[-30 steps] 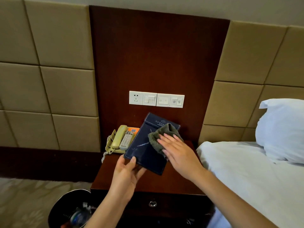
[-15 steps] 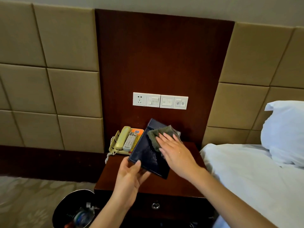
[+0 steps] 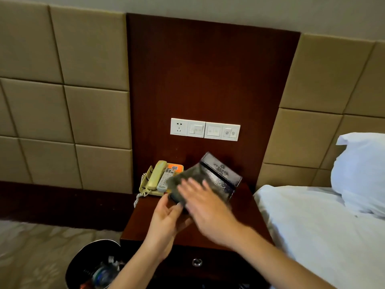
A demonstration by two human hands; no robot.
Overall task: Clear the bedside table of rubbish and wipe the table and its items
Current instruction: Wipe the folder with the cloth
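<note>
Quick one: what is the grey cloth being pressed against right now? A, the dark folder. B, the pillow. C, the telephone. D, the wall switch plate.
A: the right hand presses the grey cloth with flat fingers onto the dark folder, which the left hand holds by its lower edge.

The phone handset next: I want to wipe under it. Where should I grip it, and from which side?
Probably take the handset by its slim middle, from above and the left: the ends are bulkier, the white keypad crowds its right, and the coiled cord hangs off its near end.
</note>
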